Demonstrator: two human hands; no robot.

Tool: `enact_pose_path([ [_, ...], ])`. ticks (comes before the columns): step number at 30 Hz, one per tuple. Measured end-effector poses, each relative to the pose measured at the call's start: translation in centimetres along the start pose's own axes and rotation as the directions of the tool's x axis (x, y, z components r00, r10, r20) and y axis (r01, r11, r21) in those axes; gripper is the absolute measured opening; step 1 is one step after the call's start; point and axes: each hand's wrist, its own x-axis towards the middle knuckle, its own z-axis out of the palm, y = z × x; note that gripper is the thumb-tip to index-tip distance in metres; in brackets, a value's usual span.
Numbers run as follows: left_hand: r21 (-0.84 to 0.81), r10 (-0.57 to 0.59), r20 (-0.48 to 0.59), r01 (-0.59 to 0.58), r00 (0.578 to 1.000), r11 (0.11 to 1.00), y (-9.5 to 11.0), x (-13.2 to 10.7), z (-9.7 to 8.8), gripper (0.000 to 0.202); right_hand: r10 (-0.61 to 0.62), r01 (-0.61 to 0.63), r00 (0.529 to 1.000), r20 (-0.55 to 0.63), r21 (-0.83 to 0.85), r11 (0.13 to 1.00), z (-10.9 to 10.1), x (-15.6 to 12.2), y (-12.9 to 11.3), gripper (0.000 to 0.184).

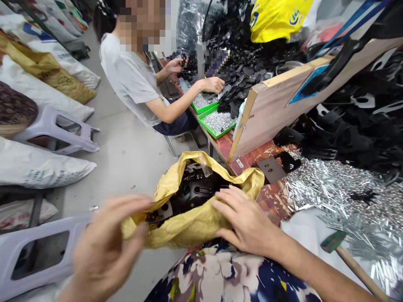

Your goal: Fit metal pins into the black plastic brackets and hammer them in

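Observation:
A yellow woven sack (192, 222) sits open on my lap, full of black plastic parts (195, 188). My left hand (107, 247) is at the sack's near left rim, thumb and fingers curled onto the yellow cloth, blurred by motion. My right hand (245, 222) lies on the sack's right side with fingers stretched flat across the cloth toward the opening. Patterned blue and white fabric (226, 272) covers my lap below the sack.
A heap of small silvery metal pins (340, 197) and a hammer (343, 251) lie on the table at right. A tilted wooden board (283, 109) stands beyond. A seated co-worker (135, 79) handles black parts by green trays (217, 123). Plastic stools (56, 130) and filled sacks stand left.

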Motion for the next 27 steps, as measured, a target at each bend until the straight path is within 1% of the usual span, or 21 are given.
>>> enact_pose_path([
  [1,-0.013,0.129,0.196,-0.129,0.972,0.992,1.1,0.5,1.5,0.042,0.011,-0.006,0.993,0.118,-0.043,0.999,0.8,-0.2,-0.6,0.078],
  [2,-0.021,0.213,0.341,-0.219,0.916,0.976,1.6,1.1,3.4,0.048,0.053,-0.035,0.978,0.201,-0.09,0.995,1.7,-0.6,-1.1,0.081],
  [3,0.006,0.23,0.442,-0.259,0.867,0.966,1.7,1.6,5.5,0.051,0.09,-0.059,0.96,0.266,-0.123,0.991,2.6,-1.3,-1.5,0.077],
  [4,0.055,0.222,0.475,-0.28,0.851,0.958,1.2,1.9,7.5,0.053,0.111,-0.07,0.94,0.322,-0.135,0.988,3.3,-2.2,-1.7,0.065],
  [6,0.128,0.154,0.588,-0.279,0.794,0.952,-0.8,2.2,10.9,0.059,0.083,-0.054,0.911,0.404,-0.081,0.995,4.2,-4.0,-1.7,0.031],
  [7,0.133,0.135,0.609,-0.269,0.781,0.954,-2.1,2.2,12.1,0.066,0.051,-0.038,0.907,0.419,-0.039,0.999,4.4,-4.6,-1.6,0.018],
  [8,0.134,0.123,0.622,-0.26,0.774,0.956,-3.3,2.5,12.9,0.072,0.016,-0.016,0.908,0.418,-0.004,1.0,4.4,-4.7,-1.4,0.013],
  [9,0.129,0.123,0.623,-0.257,0.772,0.958,-4.4,3.0,13.3,0.075,0.003,-0.015,0.917,0.398,0.026,1.0,4.2,-4.2,-1.0,0.013],
  [10,0.129,0.123,0.615,-0.254,0.779,0.959,-5.4,4.0,13.4,0.071,0.022,-0.041,0.93,0.366,0.046,0.998,3.9,-3.1,-0.6,0.014],
  [11,0.141,0.117,0.596,-0.247,0.795,0.959,-6.1,5.3,13.2,0.059,0.044,-0.063,0.94,0.338,0.048,0.997,3.5,-1.4,-0.1,0.015],
  [12,0.164,0.1,0.578,-0.236,0.81,0.958,-6.7,6.9,12.9,0.046,0.148,-0.175,0.953,0.265,0.079,0.981,3.0,0.7,0.5,0.018],
  [13,0.194,0.069,0.556,-0.21,0.828,0.958,-7.2,8.7,12.5,0.036,0.188,-0.215,0.954,0.232,0.096,0.972,2.5,3.0,1.0,0.021],
  [14,0.207,0.051,0.552,-0.196,0.832,0.958,-7.7,10.5,12.0,0.031,0.223,-0.244,0.955,0.194,0.096,0.965,2.1,5.0,1.5,0.025],
  [16,0.236,0.009,0.508,-0.149,0.861,0.96,-8.7,13.1,11.3,0.036,0.245,-0.267,0.953,0.178,0.106,0.958,1.3,7.8,2.0,0.028],
  [17,0.246,-0.016,0.487,-0.12,0.873,0.962,-9.2,13.8,11.2,0.041,0.247,-0.267,0.952,0.178,0.1,0.958,0.9,8.3,2.1,0.027],
  [18,0.255,-0.04,0.466,-0.091,0.884,0.963,-9.7,13.9,11.2,0.048,0.234,-0.25,0.953,0.193,0.067,0.966,0.6,8.1,2.0,0.024],
  [20,0.263,-0.075,0.45,-0.052,0.89,0.963,-10.2,13.2,11.8,0.066,0.196,-0.182,0.949,0.247,-0.08,0.98,-0.1,6.5,1.8,0.019],
  [22,0.26,-0.081,0.461,-0.048,0.883,0.964,-10.3,12.2,12.7,0.078,0.185,-0.104,0.933,0.309,-0.26,0.96,-0.6,4.5,1.5,0.019],
  [23,0.273,-0.077,0.463,-0.06,0.883,0.96,-10.3,11.9,13.1,0.08,0.191,-0.08,0.926,0.326,-0.324,0.943,-0.7,3.8,1.3,0.021],
  [25,0.343,-0.085,0.448,-0.084,0.89,0.935,-10.1,11.7,13.2,0.081,0.182,-0.056,0.932,0.314,-0.371,0.927,-0.6,2.9,0.6,0.021],
  [27,0.443,-0.116,0.431,-0.098,0.895,0.891,-9.8,12.0,12.0,0.084,0.092,0.002,0.966,0.242,-0.36,0.933,-0.2,2.6,-0.1,0.02],
])
